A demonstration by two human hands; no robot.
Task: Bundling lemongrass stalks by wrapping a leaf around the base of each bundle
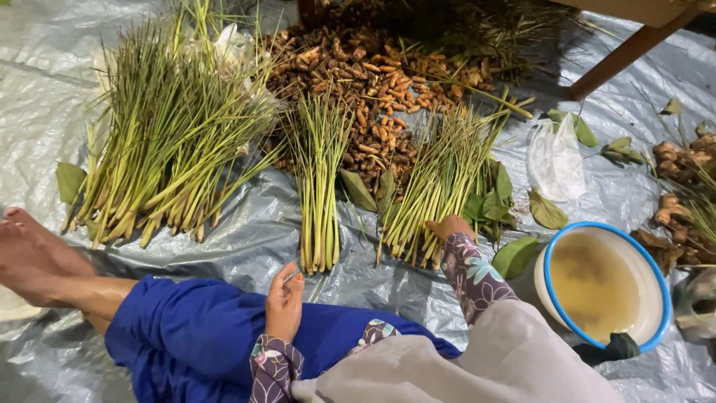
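Near the frame's centre, the right hand (450, 226) lay with fingers curled on the cut ends of a lemongrass bundle (440, 183); whether it gripped, I could not tell. Lower centre, the left hand (285, 302) rested loosely half-open on the blue skirt (194, 336). Three bundles lay sorted; turmeric roots (373, 82) stayed heaped behind.

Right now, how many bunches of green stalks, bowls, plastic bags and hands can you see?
Bunches of green stalks: 3, a big one, a thin one, and one under the right hand
Bowl: 1
Clear plastic bag: 1
Hands: 2, counting the left hand
Total: 7
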